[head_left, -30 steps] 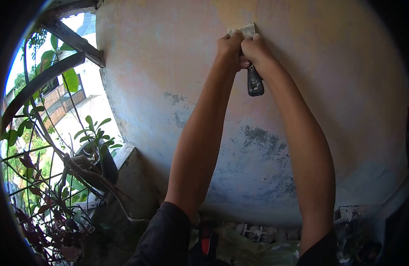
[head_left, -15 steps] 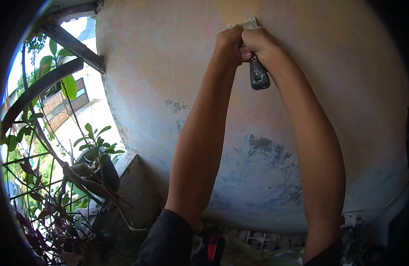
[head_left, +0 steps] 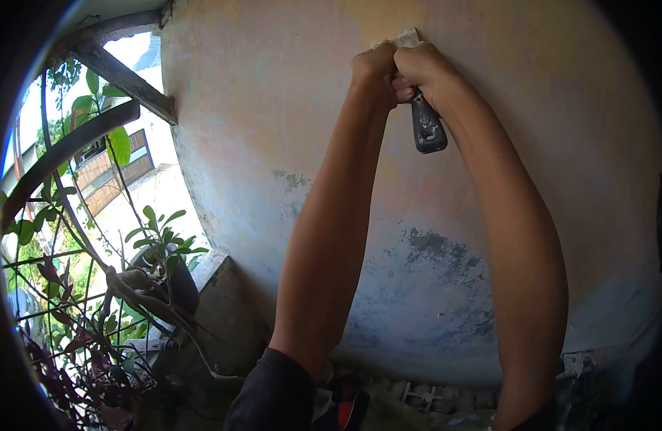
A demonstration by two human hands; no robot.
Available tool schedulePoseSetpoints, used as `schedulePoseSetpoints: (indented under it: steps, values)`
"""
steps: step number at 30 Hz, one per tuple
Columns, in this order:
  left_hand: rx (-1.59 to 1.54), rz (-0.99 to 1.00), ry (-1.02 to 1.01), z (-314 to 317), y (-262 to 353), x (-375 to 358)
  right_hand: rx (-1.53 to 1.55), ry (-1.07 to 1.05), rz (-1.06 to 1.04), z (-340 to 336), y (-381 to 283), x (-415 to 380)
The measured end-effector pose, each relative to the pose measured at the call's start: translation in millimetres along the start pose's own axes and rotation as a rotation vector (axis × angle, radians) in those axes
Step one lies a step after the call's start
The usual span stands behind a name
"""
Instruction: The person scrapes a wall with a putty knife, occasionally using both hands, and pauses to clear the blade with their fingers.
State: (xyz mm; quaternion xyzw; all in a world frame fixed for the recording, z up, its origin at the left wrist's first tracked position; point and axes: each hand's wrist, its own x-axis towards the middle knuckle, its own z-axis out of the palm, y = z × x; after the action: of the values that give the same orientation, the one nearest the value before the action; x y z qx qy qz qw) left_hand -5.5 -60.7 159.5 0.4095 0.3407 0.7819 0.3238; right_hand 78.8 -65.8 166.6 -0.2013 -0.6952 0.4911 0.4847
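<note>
Both arms stretch up to a paint scraper (head_left: 428, 129) with a dark, worn handle. Its pale blade (head_left: 408, 36) lies against the upper part of the wall (head_left: 259, 129). My left hand (head_left: 375, 66) is closed at the scraper, near the blade. My right hand (head_left: 421, 63) is wrapped round the upper handle, pressed beside the left. Below the hands the handle's end sticks out. The hands hide the middle of the tool. The wall's paint is faded yellow, pink and blue.
Grey patches of worn paint (head_left: 439, 248) mark the lower wall. To the left are a metal grille, twisting branches (head_left: 141, 302), a potted plant (head_left: 176, 276) and a wooden beam (head_left: 123, 80). A red-and-black item (head_left: 345, 413) lies low, among clutter at the wall's foot.
The view has shifted slightly, so wall and plants sit a little lower and further right. Both hands keep their grip on the scraper, whose handle leans slightly differently.
</note>
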Motion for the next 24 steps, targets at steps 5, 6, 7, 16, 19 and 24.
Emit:
schedulePoseSetpoints:
  steps: [5, 6, 7, 16, 19, 24]
  values:
    - [-0.090, 0.085, -0.052, -6, -1, -2, -0.121, -0.011, -0.063, 2, 0, 17]
    - [-0.061, 0.096, -0.039, -4, 4, -3, -0.085, -0.021, -0.036, 3, -5, 17]
    - [-0.035, 0.117, -0.029, -2, 12, -4, -0.053, -0.034, -0.018, 5, -12, 19]
    - [-0.119, -0.001, -0.087, -7, 47, 12, 0.041, -0.117, 0.130, 14, -36, 70]
    - [-0.062, 0.096, -0.091, -8, 38, 26, -0.016, -0.060, 0.081, 19, -34, 52]
    - [0.033, -0.019, 0.080, 5, -5, -9, -0.032, 0.012, 0.068, -7, 3, 11]
